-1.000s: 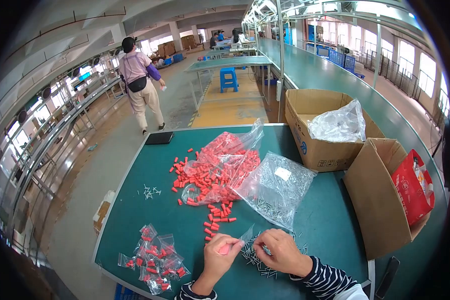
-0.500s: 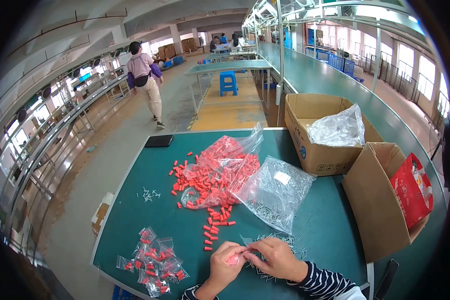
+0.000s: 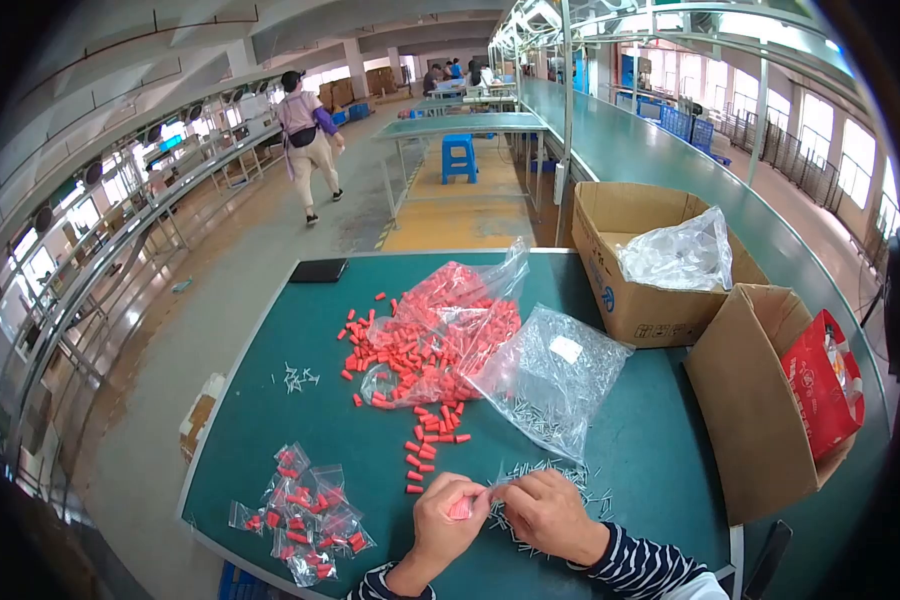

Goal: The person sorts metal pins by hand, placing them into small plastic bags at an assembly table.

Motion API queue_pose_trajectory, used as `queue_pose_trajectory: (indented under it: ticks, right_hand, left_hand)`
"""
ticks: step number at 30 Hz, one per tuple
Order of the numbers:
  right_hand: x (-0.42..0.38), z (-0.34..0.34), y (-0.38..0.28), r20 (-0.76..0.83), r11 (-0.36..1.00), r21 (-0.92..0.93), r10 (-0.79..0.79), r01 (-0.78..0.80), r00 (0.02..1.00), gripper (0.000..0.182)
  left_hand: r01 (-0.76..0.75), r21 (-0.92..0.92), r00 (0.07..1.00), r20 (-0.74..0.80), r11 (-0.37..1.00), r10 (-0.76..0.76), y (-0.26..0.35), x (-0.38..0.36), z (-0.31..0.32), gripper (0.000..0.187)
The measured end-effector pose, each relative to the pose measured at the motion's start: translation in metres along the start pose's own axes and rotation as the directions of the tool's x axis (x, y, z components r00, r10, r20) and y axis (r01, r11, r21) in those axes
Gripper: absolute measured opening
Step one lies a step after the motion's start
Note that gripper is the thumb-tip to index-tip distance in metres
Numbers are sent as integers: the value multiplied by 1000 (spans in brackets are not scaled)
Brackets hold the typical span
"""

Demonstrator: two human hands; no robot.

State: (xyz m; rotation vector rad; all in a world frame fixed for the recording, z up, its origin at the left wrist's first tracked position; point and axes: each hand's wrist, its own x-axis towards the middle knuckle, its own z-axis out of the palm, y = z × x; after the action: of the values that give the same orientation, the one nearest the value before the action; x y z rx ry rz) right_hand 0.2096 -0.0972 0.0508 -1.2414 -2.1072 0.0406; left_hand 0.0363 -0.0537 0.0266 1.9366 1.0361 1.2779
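My left hand (image 3: 450,518) is closed around a small clear plastic bag (image 3: 461,509) with something red in it. At the bag's upper edge, my right hand (image 3: 550,512) pinches with thumb and fingers, and the two hands almost meet. Much of the bag is hidden by the fingers. Loose red plastic caps (image 3: 422,450) lie just beyond my left hand, spilling from a large clear bag of red caps (image 3: 445,335). Under and around my right hand are silver screw-like pins (image 3: 595,497). Several small filled zip bags (image 3: 300,515) lie heaped at the left.
A large clear bag of silver pins (image 3: 560,380) lies mid-table, and a few pins (image 3: 295,377) lie left. Cardboard boxes (image 3: 660,325) stand at the right, one holding a red bag (image 3: 820,385). A dark flat object (image 3: 318,271) rests at the far corner. A person (image 3: 308,140) walks in the aisle.
Both hands stay together at the small bag, with the right fingers shifting slightly along its edge. The walking person has moved farther off and a little right. The view has tilted slightly.
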Motion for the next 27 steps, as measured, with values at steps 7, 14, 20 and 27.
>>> queue_pose_trajectory:
  ticks: [7, 14, 20, 27]
  right_hand:
    - [-1, -7, -6, 195, 985, -173, 48, -14, 980, 34]
    - [4, -24, 7, 255, 993, -83, -66, 89, 965, 29]
    - [8, -44, 11, 345, 995, 60, -99, 83, 933, 22]
    - [8, -44, 9, 339, 984, 146, -147, 103, 929, 27]
  left_hand:
    - [-135, 94, 991, -8, 986, 136, 5, -2, 1, 14]
    - [-30, -47, 993, 115, 998, 35, 6, 5, -9, 25]
    - [-31, -138, 918, 389, 990, 83, 6, 11, -19, 57]
    - [-76, -112, 885, 451, 991, 118, 4, 10, -16, 63]
